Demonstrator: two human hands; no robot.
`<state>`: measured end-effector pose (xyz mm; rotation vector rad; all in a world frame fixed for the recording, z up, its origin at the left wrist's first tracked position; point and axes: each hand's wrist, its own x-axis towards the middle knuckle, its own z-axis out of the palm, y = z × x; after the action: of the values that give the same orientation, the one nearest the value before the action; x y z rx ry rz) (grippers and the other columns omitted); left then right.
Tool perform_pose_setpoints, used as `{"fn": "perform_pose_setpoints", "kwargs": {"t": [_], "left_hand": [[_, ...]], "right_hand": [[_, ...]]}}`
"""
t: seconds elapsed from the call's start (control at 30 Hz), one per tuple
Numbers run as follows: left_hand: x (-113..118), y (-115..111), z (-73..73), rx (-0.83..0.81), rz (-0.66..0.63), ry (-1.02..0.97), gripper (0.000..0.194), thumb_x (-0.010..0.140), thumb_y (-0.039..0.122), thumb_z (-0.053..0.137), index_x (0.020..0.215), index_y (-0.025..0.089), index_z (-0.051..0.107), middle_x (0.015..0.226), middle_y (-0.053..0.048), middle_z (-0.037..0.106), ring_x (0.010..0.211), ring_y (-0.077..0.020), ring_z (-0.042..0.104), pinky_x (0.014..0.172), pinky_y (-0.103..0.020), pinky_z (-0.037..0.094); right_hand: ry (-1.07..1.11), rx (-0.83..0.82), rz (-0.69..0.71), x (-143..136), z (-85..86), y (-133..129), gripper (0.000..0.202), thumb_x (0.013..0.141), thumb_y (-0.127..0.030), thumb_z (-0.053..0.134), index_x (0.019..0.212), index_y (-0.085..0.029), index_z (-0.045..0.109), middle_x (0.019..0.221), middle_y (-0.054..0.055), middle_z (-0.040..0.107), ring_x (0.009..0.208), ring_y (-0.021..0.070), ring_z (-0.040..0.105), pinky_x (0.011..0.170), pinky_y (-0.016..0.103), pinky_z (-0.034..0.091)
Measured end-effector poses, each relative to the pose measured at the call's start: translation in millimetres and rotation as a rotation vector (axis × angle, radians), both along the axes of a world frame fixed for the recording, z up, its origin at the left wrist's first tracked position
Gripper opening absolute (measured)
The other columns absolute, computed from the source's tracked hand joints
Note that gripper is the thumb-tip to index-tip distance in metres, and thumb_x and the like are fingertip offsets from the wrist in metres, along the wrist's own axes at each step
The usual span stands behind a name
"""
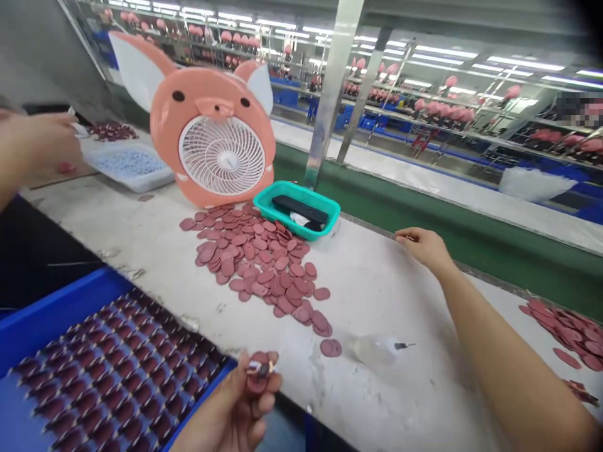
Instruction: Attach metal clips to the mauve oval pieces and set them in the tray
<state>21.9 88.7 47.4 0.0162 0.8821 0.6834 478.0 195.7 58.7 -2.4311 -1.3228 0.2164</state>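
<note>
Small stack of pink oval discs (258, 366) pinched in left hand (235, 411) at the near surface edge, beside blue tray (56, 311). Right hand (424, 246) loosely curled, fingertips on the surface (400, 295) far edge. Disc pile (259, 263), teal basket (298, 209), pig fan (214, 135) behind.

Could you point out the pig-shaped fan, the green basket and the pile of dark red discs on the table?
Pig-shaped fan (222, 156): head view, on its white grille.
Green basket (288, 221): head view, on its near rim.
Pile of discs (257, 260): head view, on the pile's middle.
</note>
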Motion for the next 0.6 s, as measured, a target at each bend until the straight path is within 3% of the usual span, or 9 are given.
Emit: {"fn": "perform_pose_setpoints", "kwargs": {"t": [0.17, 0.27, 0.37, 0.4, 0.43, 0.47, 0.5, 0.6], "left_hand": [[-5.9, -7.6, 4.7, -0.019, -0.003, -0.081, 0.048, 0.044, 0.028, 0.101, 0.083, 0.011, 0.079, 0.062, -0.003, 0.075, 0.051, -0.0138, 0.07, 0.042, -0.018, 0.058], [-11.1, -19.7, 4.2, -0.004, -0.046, -0.109, 0.045, 0.047, 0.032, 0.1, 0.081, 0.012, 0.079, 0.061, -0.002, 0.074, 0.05, -0.013, 0.07, 0.043, -0.017, 0.057], [-13.3, -34.1, 10.1, 0.034, -0.103, -0.105, 0.041, 0.054, 0.037, 0.096, 0.084, 0.013, 0.08, 0.063, -0.002, 0.075, 0.053, -0.0116, 0.07, 0.045, -0.016, 0.057], [-13.0, -38.9, 13.2, 0.049, -0.124, -0.097, 0.041, 0.055, 0.039, 0.096, 0.084, 0.014, 0.081, 0.064, -0.002, 0.075, 0.054, -0.0113, 0.07, 0.046, -0.015, 0.057], [-12.4, -43.7, 16.4, 0.068, -0.144, -0.09, 0.041, 0.056, 0.04, 0.095, 0.085, 0.014, 0.081, 0.066, -0.003, 0.075, 0.055, -0.0111, 0.07, 0.047, -0.015, 0.057], [-11.5, -48.3, 19.3, 0.09, -0.166, -0.085, 0.041, 0.057, 0.041, 0.094, 0.085, 0.014, 0.081, 0.066, -0.003, 0.075, 0.056, -0.011, 0.069, 0.047, -0.015, 0.057], [-10.4, -52.8, 21.6, 0.115, -0.188, -0.085, 0.041, 0.058, 0.042, 0.094, 0.084, 0.014, 0.082, 0.066, -0.003, 0.075, 0.056, -0.0107, 0.069, 0.047, -0.015, 0.057], [-7.9, -64.9, 22.7, 0.191, -0.25, -0.111, 0.039, 0.061, 0.044, 0.094, 0.083, 0.015, 0.082, 0.066, -0.002, 0.073, 0.055, -0.0095, 0.067, 0.048, -0.014, 0.056]], "right_hand": [[0.14, -0.103, 0.194, -32.1, 17.6, -82.5, 0.025, 0.082, -0.044, 0.075, 0.098, -0.025, 0.077, 0.091, 0.004, 0.077, 0.076, 0.0216, 0.071, 0.071, 0.036, 0.056], [0.134, 0.004, 0.173, -56.1, 31.8, -127.6, 0.024, 0.072, -0.046, 0.079, 0.087, -0.028, 0.079, 0.092, 0.008, 0.078, 0.077, 0.0275, 0.071, 0.066, 0.04, 0.054], [0.02, 0.303, 0.046, -111.4, 44.5, -173.2, 0.03, 0.093, -0.05, 0.057, 0.098, -0.028, 0.076, 0.101, 0.014, 0.073, 0.087, 0.0293, 0.068, 0.069, 0.045, 0.052], [-0.02, 0.461, 0.015, -138.0, 46.7, -187.9, 0.033, 0.099, -0.048, 0.047, 0.101, -0.03, 0.074, 0.098, 0.013, 0.071, 0.084, 0.0269, 0.066, 0.066, 0.043, 0.051], [-0.002, 0.726, 0.028, -166.6, 47.6, -201.4, 0.023, 0.099, -0.04, 0.054, 0.098, -0.03, 0.074, 0.091, 0.012, 0.069, 0.08, 0.026, 0.065, 0.065, 0.042, 0.051], [0.103, 0.809, 0.177, -195.4, 47.2, -213.0, 0.011, 0.095, -0.03, 0.063, 0.101, -0.031, 0.073, 0.09, 0.009, 0.069, 0.082, 0.0252, 0.065, 0.067, 0.041, 0.054], [0.184, 0.752, 0.438, -222.3, 45.7, -222.3, 0.015, 0.092, -0.024, 0.068, 0.104, -0.031, 0.073, 0.089, 0.006, 0.069, 0.082, 0.023, 0.065, 0.066, 0.037, 0.055], [0.387, 0.632, 0.698, -276.8, 38.6, -236.4, 0.029, 0.094, -0.023, 0.067, 0.123, -0.027, 0.067, 0.098, 0.004, 0.069, 0.086, 0.0177, 0.066, 0.071, 0.03, 0.058]]}}
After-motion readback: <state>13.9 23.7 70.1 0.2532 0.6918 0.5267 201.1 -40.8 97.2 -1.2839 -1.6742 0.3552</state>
